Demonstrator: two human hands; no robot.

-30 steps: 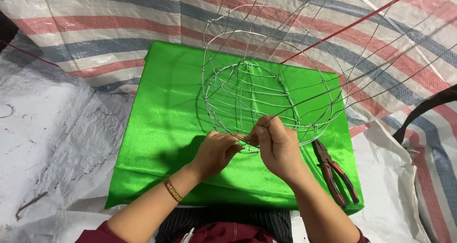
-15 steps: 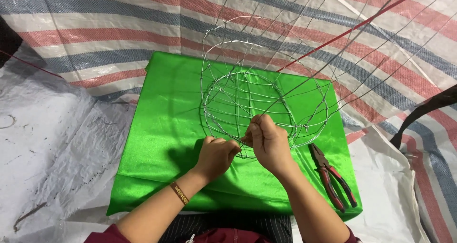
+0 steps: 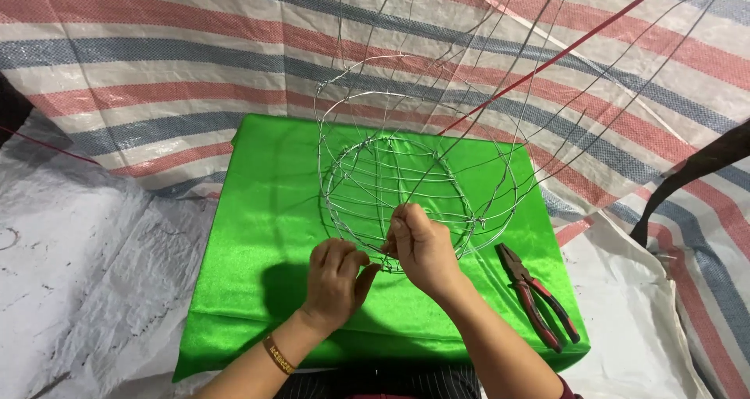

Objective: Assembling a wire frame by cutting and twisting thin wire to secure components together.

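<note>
My hands have crept nearer; left hand (image 3: 336, 282) and right hand (image 3: 422, 250) pinch the wire frame (image 3: 398, 180), seemingly tight. Twist evenly.

- A makeshift craft workspace, not a fitted workshop.
- Striped woven tarpaulin (image 3: 156, 63) in red, blue and white hangs as a backdrop and covers the floor.
- A low table (image 3: 258, 211) draped in shiny green cloth serves as the work surface.
- Red-handled pliers (image 3: 539, 293) lie beside a wire frame (image 3: 406, 172).

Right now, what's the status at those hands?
Left hand and right hand both pinching the wire frame at its near rim. Frame on green cloth. Pliers lying apart, right.
</note>
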